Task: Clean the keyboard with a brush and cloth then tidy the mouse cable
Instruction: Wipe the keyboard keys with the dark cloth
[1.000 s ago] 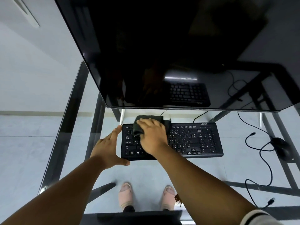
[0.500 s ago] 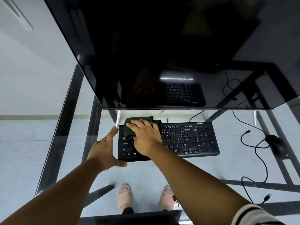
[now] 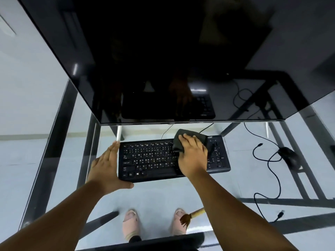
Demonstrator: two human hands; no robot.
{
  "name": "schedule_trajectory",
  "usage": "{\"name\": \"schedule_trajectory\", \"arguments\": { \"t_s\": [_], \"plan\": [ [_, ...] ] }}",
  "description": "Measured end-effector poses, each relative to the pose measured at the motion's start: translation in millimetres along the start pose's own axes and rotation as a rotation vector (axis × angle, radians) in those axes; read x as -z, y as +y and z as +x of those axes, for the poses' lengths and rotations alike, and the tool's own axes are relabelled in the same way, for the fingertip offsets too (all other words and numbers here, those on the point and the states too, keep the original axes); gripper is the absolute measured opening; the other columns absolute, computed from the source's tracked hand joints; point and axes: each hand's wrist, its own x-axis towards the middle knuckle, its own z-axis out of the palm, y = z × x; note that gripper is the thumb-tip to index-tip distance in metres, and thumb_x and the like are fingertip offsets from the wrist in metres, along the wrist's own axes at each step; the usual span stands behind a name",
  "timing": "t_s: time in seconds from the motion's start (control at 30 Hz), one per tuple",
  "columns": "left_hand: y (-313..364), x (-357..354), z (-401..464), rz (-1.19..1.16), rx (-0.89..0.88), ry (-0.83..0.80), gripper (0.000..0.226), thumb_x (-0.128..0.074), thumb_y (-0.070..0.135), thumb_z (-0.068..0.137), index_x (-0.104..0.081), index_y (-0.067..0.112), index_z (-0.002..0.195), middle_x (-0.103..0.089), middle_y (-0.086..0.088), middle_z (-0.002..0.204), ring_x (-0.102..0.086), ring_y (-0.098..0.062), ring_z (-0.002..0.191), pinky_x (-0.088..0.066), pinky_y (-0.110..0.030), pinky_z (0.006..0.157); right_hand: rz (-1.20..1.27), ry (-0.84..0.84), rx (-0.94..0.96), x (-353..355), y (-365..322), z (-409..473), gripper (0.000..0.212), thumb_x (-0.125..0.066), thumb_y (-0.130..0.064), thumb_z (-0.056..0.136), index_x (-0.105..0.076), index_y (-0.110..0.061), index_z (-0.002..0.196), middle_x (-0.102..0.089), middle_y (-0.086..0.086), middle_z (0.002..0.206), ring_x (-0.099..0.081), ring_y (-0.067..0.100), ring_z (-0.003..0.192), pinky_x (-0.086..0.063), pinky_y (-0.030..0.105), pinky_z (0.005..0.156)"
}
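A black keyboard lies on the glass desk below the monitor. My right hand presses a dark grey cloth onto the keyboard's right part, near the number pad. My left hand braces the keyboard's left edge, fingers along the side and thumb under the front corner. A wooden-handled brush lies near the desk's front edge, partly hidden by my right forearm. The black mouse rests at the right, its loose cable looping across the glass.
A large dark monitor overhangs the back of the desk. The desk's dark metal frame runs along the left side and under the glass. My feet in light sandals show through the glass. The cable's plug lies at front right.
My right hand has slid the cloth from the keyboard's left part across to its right part. My left hand has stayed braced at the left edge.
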Motion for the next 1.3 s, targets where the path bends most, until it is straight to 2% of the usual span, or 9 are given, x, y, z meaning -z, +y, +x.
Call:
{"name": "schedule_trajectory", "arguments": {
  "t_s": [0.13, 0.33, 0.53, 0.67, 0.83, 0.93, 1.0, 1.13, 1.3],
  "plan": [
    [23.4, -3.2, 10.4, 0.024, -0.101, 0.025, 0.146, -0.076, 0.075, 0.044, 0.008, 0.024, 0.154, 0.004, 0.008, 0.163, -0.001, -0.011, 0.149, -0.007, -0.039, 0.119, -0.029, -0.060, 0.210, 10.0, 22.5, -4.7, 0.062, -0.051, -0.019, 0.089, -0.036, -0.035, 0.147, -0.033, -0.016, 0.153, -0.023, 0.015, 0.144, -0.019, 0.039, 0.115],
    [45.4, -8.0, 24.1, 0.080, -0.087, 0.001, 0.146, -0.076, 0.074, 0.046, 0.006, 0.020, 0.154, -0.004, 0.004, 0.163, -0.003, -0.012, 0.150, -0.002, -0.037, 0.121, 0.058, 0.082, -0.155, 17.1, 63.6, -1.7, 0.058, -0.050, -0.019, 0.090, -0.040, -0.032, 0.145, -0.035, -0.012, 0.154, -0.025, 0.018, 0.143, -0.024, 0.046, 0.115],
    [49.0, -5.6, 26.1, 0.142, -0.045, -0.036, 0.143, -0.074, 0.075, 0.046, 0.004, 0.022, 0.154, -0.007, 0.006, 0.162, -0.005, -0.011, 0.149, -0.004, -0.040, 0.121, -0.012, -0.040, 0.115, 21.6, 83.0, -0.8, 0.062, -0.050, -0.020, 0.091, -0.034, -0.036, 0.148, -0.031, -0.016, 0.155, -0.024, 0.015, 0.144, -0.026, 0.044, 0.115],
    [54.9, -4.9, 24.7, 0.203, -0.042, -0.059, 0.145, -0.072, 0.079, 0.041, 0.000, 0.023, 0.154, -0.004, 0.006, 0.162, -0.006, -0.013, 0.149, -0.006, -0.042, 0.121, 0.178, 0.082, -0.147, 30.7, 119.7, 3.4, 0.058, -0.053, -0.011, 0.089, -0.044, -0.025, 0.144, -0.040, -0.006, 0.151, -0.035, 0.024, 0.138, -0.031, 0.044, 0.114],
    [64.5, -6.5, 22.7, 0.235, 0.012, -0.068, 0.149, -0.074, 0.078, 0.038, 0.002, 0.022, 0.153, 0.001, 0.004, 0.162, -0.005, -0.015, 0.149, -0.006, -0.041, 0.121, 0.052, 0.054, 0.197, 17.1, 131.7, -32.9, 0.063, -0.051, -0.014, 0.079, -0.049, -0.026, 0.141, -0.046, -0.009, 0.147, -0.037, 0.022, 0.138, -0.036, 0.043, 0.109],
    [66.5, -5.8, 22.7, 0.241, 0.031, -0.070, 0.149, -0.076, 0.076, 0.037, 0.000, 0.022, 0.153, -0.001, 0.005, 0.162, -0.005, -0.014, 0.149, -0.006, -0.041, 0.121, 0.084, 0.110, 0.092, 16.3, 150.3, -41.2, 0.063, -0.049, -0.014, 0.075, -0.054, -0.025, 0.137, -0.050, -0.009, 0.144, -0.043, 0.023, 0.132, -0.041, 0.047, 0.105],
    [68.1, -5.5, 23.7, 0.243, 0.038, -0.078, 0.149, -0.077, 0.075, 0.037, 0.000, 0.022, 0.153, -0.001, 0.004, 0.162, -0.003, -0.014, 0.149, -0.006, -0.041, 0.121, 0.124, 0.159, 0.018, 14.4, 138.8, -46.3, 0.061, -0.051, -0.014, 0.072, -0.058, -0.021, 0.132, -0.055, -0.006, 0.139, -0.047, 0.027, 0.128, -0.044, 0.050, 0.100],
    [70.3, -5.4, 22.0, 0.242, 0.049, -0.081, 0.150, -0.078, 0.074, 0.037, 0.001, 0.022, 0.154, 0.000, 0.005, 0.162, -0.003, -0.014, 0.149, -0.006, -0.040, 0.121, 0.032, 0.049, 0.265, 5.7, 106.4, -62.3, 0.056, -0.043, -0.026, 0.080, -0.055, -0.031, 0.134, -0.053, -0.013, 0.140, -0.042, 0.018, 0.133, -0.040, 0.043, 0.102],
    [72.1, -3.1, 20.3, 0.244, 0.058, -0.089, 0.149, -0.079, 0.072, 0.038, 0.000, 0.022, 0.154, 0.000, 0.005, 0.162, -0.005, -0.015, 0.149, -0.007, -0.041, 0.121, 0.099, -0.021, 0.143, 2.4, 63.0, -50.6, 0.058, -0.049, -0.025, 0.082, -0.047, -0.034, 0.140, -0.042, -0.016, 0.148, -0.029, 0.016, 0.141, -0.029, 0.043, 0.108]
  ]
}}
